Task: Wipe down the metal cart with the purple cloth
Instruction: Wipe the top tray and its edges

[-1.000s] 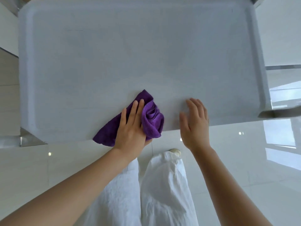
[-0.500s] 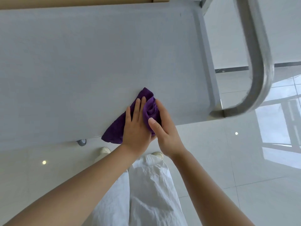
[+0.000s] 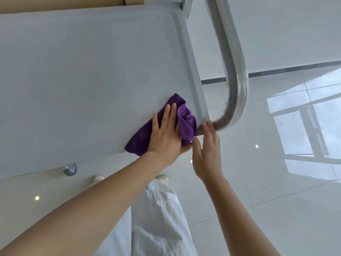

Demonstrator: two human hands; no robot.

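Since half a second ago our right hand (image 3: 207,154) has let go of the crumpled purple microfibre cloth (image 3: 186,124) and shifted off to the cloth's right, and the cloth itself now sits closer to the raised right rim of the flat grey metal cart top (image 3: 83,80). Our left hand (image 3: 166,133) lies flat on the cloth, fingers straight and close together, pressing it onto the cart top at the near right corner; the thumb is tucked under the cloth's bunched side, so we cannot tell how far it curls. The cloth's flat tail spreads out to the left of that hand and reaches the cart's near edge. Our right hand is just beside the cloth, fingers extended and relaxed, their tips blurred at the cart's corner where the curved shiny steel handle bar (image 3: 234,71) meets it; it holds nothing. Below the cart's near edge we see a small grey caster wheel (image 3: 70,169), glossy white floor tiles (image 3: 276,200), white trousers (image 3: 158,218) and pale shoes (image 3: 162,178).
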